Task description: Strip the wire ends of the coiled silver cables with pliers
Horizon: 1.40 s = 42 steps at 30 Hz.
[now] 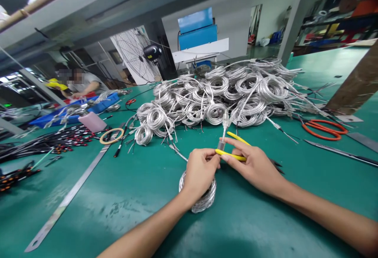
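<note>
My left hand [201, 171] is closed in a pinch at the lower end of a clear cable connector [221, 144], above a coil of silvery cable [206, 199] on the green table. My right hand [254, 163] has yellow-handled pliers [238, 156] in its grip, their dark tips pointing to the right past the palm. Its thumb and index finger also reach the connector, which stands upright between the hands. From the connector's top a clear cable end [225, 121] rises towards the pile behind.
Silvery cable coils [217, 87] are heaped behind the hands. Orange-handled scissors [323, 129] and a blade [339, 152] lie right; a steel ruler [71, 195], tape ring [111, 136], pink bottle [92, 122], black cables [38, 144] and blue tray [73, 110] left. A person [88, 83] sits beyond.
</note>
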{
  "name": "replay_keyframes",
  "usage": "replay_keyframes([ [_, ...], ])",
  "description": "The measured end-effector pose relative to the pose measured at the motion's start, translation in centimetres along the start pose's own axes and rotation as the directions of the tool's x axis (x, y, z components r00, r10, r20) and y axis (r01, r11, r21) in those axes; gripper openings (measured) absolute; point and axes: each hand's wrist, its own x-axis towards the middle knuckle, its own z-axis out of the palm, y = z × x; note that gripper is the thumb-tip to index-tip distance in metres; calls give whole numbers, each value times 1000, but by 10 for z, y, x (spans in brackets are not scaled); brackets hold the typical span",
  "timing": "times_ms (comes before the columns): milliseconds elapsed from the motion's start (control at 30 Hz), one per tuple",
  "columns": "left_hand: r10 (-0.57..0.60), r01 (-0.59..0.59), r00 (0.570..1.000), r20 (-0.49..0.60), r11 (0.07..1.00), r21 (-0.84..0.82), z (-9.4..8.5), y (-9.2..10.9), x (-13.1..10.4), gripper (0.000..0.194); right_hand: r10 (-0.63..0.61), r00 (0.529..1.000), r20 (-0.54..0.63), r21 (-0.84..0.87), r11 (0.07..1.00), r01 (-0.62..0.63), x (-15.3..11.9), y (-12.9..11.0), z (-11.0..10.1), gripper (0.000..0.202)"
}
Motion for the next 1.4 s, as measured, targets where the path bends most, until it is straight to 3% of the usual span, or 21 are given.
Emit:
replay_keyframes([
  [267,13,-13,1000,4,999,49,1,3,-5,30,37,994,-102,107,994,-26,11,0,-5,30],
  [400,25,-26,1000,15,997,68,0,1,-5,30,16,998,-67,165,986,-4,7,0,-4,31],
  [567,51,-53,998,32,996,66,0,-2,-3,24,-33,999,-19,31,999,33,-3,1,1,44],
  [733,108,-111,994,31,985,133,0,-2,-6,31,5,998,-57,96,995,1,2,2,0,34],
  [933,88,-88,993,75,996,-6,2,-4,-5,28,22,987,-158,98,995,-7,10,3,-3,32],
  [1167,79,-23,974,211,966,-257,-1,-10,4,27,-23,1000,-15,48,999,23,3,0,1,43],
  [1300,84,-23,966,246,970,-241,-2,-7,1,29,-3,997,-79,78,997,10,7,0,0,35],
  [1400,74,-44,967,242,991,-129,-2,-3,-4,31,4,990,-144,27,1000,0,11,1,-1,34],
])
